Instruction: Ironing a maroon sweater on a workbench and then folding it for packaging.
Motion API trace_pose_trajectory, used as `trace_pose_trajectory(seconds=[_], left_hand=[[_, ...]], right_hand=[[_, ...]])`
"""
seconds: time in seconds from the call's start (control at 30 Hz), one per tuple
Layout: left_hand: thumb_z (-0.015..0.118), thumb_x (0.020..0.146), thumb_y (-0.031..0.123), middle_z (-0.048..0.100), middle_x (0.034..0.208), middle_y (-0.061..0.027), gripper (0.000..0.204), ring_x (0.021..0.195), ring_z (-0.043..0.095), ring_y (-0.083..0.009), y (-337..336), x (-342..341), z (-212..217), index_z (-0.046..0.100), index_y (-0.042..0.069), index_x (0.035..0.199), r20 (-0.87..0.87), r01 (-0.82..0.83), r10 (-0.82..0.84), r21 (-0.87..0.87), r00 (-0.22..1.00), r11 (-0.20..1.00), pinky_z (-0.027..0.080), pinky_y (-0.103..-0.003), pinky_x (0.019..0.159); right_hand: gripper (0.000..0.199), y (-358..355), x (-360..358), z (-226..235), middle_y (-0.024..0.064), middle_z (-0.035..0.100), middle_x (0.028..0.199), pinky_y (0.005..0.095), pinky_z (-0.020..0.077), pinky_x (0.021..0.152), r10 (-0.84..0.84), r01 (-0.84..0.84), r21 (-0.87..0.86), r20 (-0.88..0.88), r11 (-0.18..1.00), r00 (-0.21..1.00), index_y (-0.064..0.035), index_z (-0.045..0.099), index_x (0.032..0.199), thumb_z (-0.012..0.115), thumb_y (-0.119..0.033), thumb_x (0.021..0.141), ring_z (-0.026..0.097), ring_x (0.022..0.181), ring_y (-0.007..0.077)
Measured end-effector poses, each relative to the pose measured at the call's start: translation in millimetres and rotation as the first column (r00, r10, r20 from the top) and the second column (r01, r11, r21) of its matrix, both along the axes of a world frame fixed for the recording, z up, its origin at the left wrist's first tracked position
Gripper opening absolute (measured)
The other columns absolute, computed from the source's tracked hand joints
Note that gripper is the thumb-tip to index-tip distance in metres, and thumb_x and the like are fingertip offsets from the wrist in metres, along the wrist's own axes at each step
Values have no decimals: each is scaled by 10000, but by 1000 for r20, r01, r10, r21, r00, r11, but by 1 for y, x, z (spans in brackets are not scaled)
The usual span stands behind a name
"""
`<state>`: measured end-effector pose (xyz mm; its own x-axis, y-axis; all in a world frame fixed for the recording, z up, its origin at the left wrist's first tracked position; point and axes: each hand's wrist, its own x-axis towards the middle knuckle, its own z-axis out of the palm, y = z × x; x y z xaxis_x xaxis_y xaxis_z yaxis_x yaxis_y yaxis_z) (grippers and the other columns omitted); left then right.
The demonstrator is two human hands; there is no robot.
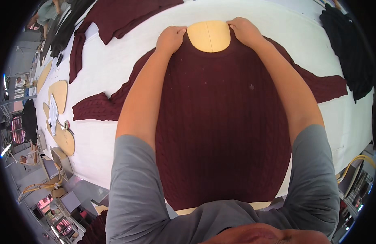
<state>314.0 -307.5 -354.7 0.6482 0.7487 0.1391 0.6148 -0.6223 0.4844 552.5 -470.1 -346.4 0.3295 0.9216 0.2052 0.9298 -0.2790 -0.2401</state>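
A maroon cable-knit sweater (222,122) lies spread on the white table with its neck away from me and its sleeves out to both sides. Inside it is a pale yellow board (209,35), whose rounded top, marked with a centre line, shows through the neck opening. A strip of pale board also peeks out below the hem. At the left side of the neckline, my left hand (170,39) pinches the sweater's edge. Opposite it, my right hand (245,31) grips the right side of the neckline, thumb and fingers closed. Both arms reach out over the sweater.
Another maroon sweater (115,20) lies at the far left of the white table (94,142). Dark garments (346,51) hang over the far right. Pale boards (64,140), papers (53,114) and a tape roll (66,125) are on the left edge. Other people are at far left.
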Motion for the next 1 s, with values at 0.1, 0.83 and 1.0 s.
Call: trace_pose_trajectory(seconds=[0.1, 0.83, 1.0], left_hand=[[460, 1043, 296, 626, 1433, -70, 452, 1178, 620, -313, -7, -16, -12, 605, 78, 1411, 86, 104, -158, 449, 984, 887, 436, -442, 1045], [536, 1036, 374, 421, 1622, -109, 571, 1522, 358, -266, -131, -52, 17, 485, 42, 1498, -123, 149, -120, 260, 985, 954, 256, -528, 1234], [539, 1022, 273, 518, 1549, -118, 525, 1480, 418, -308, -143, -121, 35, 499, 46, 1493, 78, 23, -41, 219, 996, 975, 257, -524, 1221]], right_hand=[[439, -24, -19, 2, 91, 626, 1423, 430, 390, 1159, 87, -133, 209, 216, 969, 972, -65, 612, 1349, 526, -352, 1028, 547, 1359, 300], [616, -650, -89, 124, 228, 465, 1531, 451, 418, 1100, -673, 589, -558, 72, 584, 736, -45, 444, 1544, 620, -282, 1004, 494, 1353, 409], [676, -648, -83, 133, 194, 674, 1088, 434, 503, 787, -454, 397, -655, 91, 643, 886, -79, 509, 1508, 727, -296, 906, 647, 932, 344]])
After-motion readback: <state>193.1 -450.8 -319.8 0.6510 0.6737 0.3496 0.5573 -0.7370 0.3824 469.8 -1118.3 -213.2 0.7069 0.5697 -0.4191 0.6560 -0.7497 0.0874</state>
